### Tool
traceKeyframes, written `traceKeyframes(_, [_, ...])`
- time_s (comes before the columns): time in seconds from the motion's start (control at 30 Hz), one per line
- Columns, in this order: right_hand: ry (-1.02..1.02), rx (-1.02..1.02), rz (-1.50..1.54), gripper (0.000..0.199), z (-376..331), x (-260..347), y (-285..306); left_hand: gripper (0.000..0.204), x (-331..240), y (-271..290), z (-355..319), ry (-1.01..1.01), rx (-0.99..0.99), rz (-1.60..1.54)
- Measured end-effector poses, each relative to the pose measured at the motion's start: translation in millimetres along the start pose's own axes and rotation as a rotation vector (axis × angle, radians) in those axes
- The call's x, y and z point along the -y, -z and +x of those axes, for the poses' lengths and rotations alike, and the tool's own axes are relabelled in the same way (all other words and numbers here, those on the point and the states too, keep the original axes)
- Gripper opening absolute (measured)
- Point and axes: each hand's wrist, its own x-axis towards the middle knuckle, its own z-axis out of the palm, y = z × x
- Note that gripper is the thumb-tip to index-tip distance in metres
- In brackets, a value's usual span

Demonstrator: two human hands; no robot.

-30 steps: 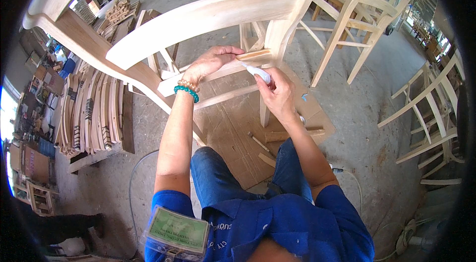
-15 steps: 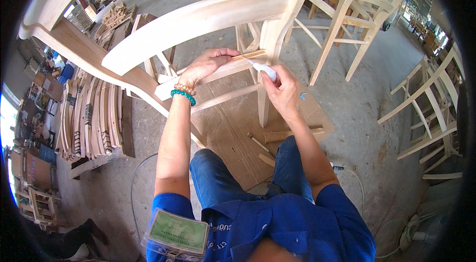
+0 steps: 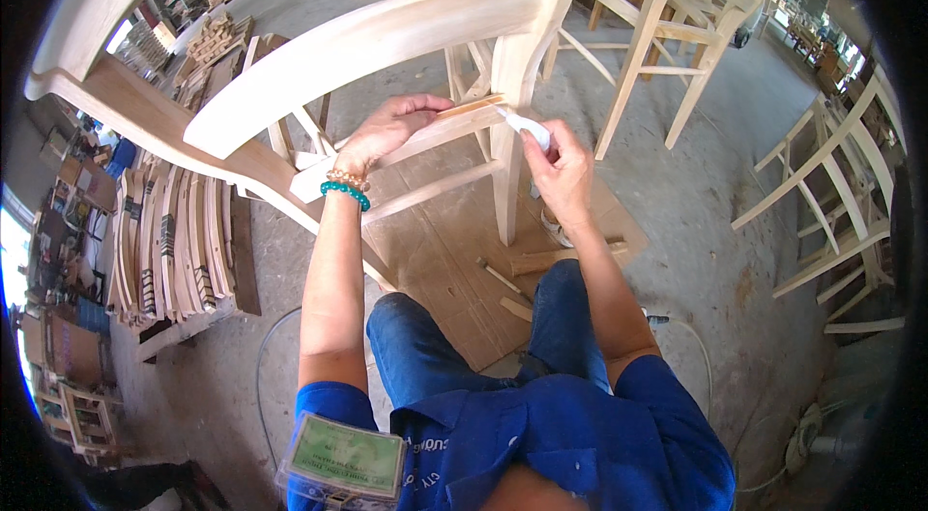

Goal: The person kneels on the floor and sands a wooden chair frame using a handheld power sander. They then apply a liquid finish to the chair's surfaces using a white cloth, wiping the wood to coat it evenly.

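Note:
A pale unfinished wooden chair frame (image 3: 362, 32) stands before me, its curved back rail spanning between two posts. Below that rail, my left hand (image 3: 391, 127) rests along a straight seat rail (image 3: 449, 132), its fingers closed on the near end of a thin brownish wooden strip (image 3: 472, 109). Between the thumb and fingers of my right hand (image 3: 563, 173) is a small white squeeze bottle (image 3: 532, 129). Its narrow nozzle points left, with the tip at the strip's right end, close to the chair post. The left palm's underside is hidden.
Under the chair lies a cardboard sheet (image 3: 435, 264) with wood offcuts on it. Stacked curved wooden parts (image 3: 179, 240) sit on a pallet at left. More chair frames (image 3: 677, 28) stand behind and at right. A hose (image 3: 259, 366) runs over the floor.
The bottle's nozzle has moved rightward along the strip to its end near the post. My left hand keeps its hold. The whole scene has shifted slightly left in view.

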Motion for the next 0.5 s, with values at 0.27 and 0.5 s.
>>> traceKeyframes(0.27, [-0.013, -0.073, 0.067, 0.011, 0, -9, 5, 0.031, -1, -1, -1, -0.011, 0.021, -0.015])
traceKeyframes(0.5, [-0.027, -0.007, 0.108, 0.012, -14, -1, -6, 0.031, -5, 1, -2, -0.004, 0.037, -0.015])
